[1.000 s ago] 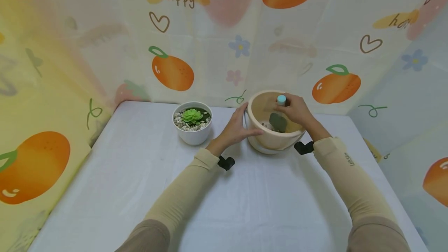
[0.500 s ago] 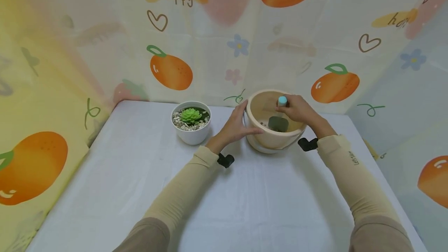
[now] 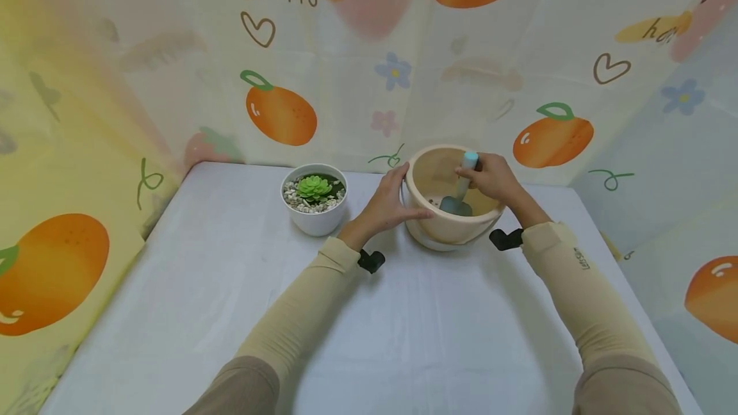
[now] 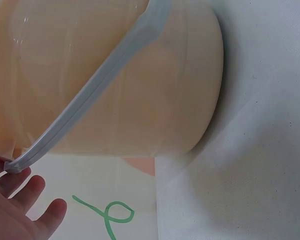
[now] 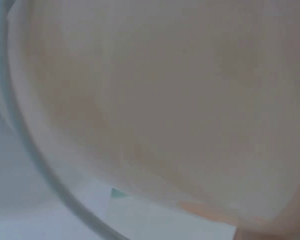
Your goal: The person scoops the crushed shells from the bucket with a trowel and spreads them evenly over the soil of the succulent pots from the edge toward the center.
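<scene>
The beige bucket [image 3: 452,210] sits right of centre in the head view, near the back edge of the white tabletop [image 3: 369,325], tipped a little toward the person. The left hand [image 3: 392,203] lies against its near-left wall, fingers straight and thumb along the side, apparently bracing it so it cannot slide. The right hand [image 3: 490,179] reaches over the rim, fingers curled round the pale-blue handle of a small trowel [image 3: 459,194], blade down on the bucket's floor among a few pebbles; that steep hold suits scooping. Left of the bucket stands a white pot with a green succulent [image 3: 314,198], apart from both hands.

The left wrist view adds the bucket's grey bail handle [image 4: 90,92] lying across its outer wall and fingertips [image 4: 37,207] spread at lower left. The right wrist view gives only blurred beige wall [image 5: 165,100]; no grip shows there.
</scene>
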Demonstrator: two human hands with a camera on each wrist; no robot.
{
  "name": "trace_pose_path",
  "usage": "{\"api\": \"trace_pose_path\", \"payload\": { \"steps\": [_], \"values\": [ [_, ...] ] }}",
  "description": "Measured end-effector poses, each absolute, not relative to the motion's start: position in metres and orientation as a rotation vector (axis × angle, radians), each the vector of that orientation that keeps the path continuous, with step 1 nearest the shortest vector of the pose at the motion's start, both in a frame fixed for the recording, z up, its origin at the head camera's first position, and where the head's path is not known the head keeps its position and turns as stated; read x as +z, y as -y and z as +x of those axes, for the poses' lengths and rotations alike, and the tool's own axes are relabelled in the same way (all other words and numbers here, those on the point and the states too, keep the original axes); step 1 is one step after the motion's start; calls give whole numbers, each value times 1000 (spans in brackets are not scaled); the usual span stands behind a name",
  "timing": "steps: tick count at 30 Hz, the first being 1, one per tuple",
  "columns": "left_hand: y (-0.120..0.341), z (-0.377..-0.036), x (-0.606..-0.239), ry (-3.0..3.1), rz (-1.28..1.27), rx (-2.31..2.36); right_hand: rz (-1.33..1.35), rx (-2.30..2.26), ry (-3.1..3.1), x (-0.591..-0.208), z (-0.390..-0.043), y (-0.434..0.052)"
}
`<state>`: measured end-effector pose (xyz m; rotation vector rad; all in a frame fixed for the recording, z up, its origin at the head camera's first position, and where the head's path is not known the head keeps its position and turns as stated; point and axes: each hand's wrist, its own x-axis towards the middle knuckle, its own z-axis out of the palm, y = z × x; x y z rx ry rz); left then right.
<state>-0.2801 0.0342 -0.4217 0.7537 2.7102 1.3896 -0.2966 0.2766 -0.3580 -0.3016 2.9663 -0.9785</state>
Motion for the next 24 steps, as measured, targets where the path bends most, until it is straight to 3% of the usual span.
{"api": "trace_pose_path", "payload": {
  "steps": [5, 15, 24],
  "values": [
    [-35, -280, -422, -2704, 740, 1393, -144, -1035, -2881, -355, -298, -276],
    [-38, -282, -421, -2693, 740, 1400, -299, -1054, -2707, -351, -297, -281],
    [-36, -282, -424, -2696, 756, 1407, -94, -1067, -2883, -359, -289, -256]
  ]
}}
